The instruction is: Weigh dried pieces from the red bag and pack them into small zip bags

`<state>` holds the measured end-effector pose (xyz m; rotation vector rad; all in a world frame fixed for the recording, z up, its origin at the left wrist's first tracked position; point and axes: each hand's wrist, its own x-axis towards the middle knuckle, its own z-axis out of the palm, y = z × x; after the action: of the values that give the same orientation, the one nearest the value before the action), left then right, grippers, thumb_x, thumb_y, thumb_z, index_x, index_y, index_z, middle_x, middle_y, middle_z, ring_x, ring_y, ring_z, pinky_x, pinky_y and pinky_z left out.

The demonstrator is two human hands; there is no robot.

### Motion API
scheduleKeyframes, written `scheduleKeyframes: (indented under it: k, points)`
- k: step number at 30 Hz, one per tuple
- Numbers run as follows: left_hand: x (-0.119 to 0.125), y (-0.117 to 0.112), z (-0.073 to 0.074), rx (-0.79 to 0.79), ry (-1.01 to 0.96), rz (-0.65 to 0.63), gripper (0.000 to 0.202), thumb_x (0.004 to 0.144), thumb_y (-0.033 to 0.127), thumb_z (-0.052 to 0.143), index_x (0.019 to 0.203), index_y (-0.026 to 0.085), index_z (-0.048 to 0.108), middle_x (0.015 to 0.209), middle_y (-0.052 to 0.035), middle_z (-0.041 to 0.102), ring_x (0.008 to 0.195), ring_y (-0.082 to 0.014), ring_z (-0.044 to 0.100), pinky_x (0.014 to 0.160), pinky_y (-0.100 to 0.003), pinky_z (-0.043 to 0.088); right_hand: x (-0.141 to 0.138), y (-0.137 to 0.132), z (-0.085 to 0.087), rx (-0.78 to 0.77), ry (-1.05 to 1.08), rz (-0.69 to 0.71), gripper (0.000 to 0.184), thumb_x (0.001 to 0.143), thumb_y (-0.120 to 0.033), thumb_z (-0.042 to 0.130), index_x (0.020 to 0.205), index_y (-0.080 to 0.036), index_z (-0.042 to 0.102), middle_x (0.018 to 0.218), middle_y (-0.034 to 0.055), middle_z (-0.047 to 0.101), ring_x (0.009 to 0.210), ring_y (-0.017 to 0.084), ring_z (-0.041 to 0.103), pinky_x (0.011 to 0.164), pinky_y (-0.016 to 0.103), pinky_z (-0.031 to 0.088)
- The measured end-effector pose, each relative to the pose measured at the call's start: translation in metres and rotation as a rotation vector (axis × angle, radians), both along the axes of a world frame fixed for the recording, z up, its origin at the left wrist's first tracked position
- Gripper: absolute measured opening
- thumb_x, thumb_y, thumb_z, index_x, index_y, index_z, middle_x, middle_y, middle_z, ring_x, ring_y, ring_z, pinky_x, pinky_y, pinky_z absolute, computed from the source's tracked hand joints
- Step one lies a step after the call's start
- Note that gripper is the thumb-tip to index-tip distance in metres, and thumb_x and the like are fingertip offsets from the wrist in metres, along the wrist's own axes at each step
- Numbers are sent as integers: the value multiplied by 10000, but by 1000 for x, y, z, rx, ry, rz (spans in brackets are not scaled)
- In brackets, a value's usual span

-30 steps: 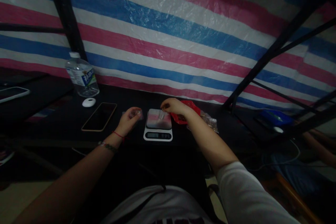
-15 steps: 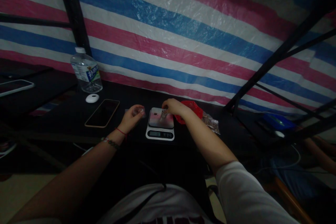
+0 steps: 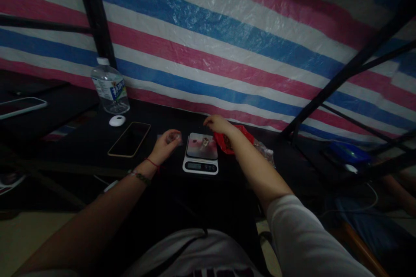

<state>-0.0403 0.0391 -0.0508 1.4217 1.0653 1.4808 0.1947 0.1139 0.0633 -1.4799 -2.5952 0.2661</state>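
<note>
Midway along the table (image 3: 162, 119), a scale (image 3: 201, 167) turns its display nearward, presumably for easy reading, with a small item (image 3: 204, 142) on its pan. Just left, the left hand (image 3: 165, 144) curls around clear plastic (image 3: 176, 137), seemingly keeping it handy. Far of the scale, the right hand (image 3: 217, 124) hangs loosely bent beside the red bag (image 3: 248, 133); whether it grips anything, I cannot tell.

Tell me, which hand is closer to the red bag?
The right hand: it's right by the far left edge of the red bag. The left hand is farther away, on the other side of the scale.
</note>
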Motion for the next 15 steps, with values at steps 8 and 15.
scheduleKeyframes:
  k: [8, 15]
  points:
    - [0, 3, -3, 12, -35, -26, 389, 689, 392, 685, 999, 164, 626, 861, -37, 632, 768, -158, 587, 706, -278, 468, -22, 61, -37, -73, -158, -33, 252, 787, -150, 604, 1009, -145, 723, 1012, 67, 723, 888, 160, 657, 748, 189, 460]
    - [-1, 5, -5, -1, 0, -42, 368, 724, 399, 671, 1007, 171, 621, 851, -38, 632, 756, -160, 596, 703, -284, 479, -39, 80, -54, -112, -239, 14, 246, 743, -85, 620, 951, -147, 734, 968, 65, 730, 844, 149, 653, 724, 183, 447]
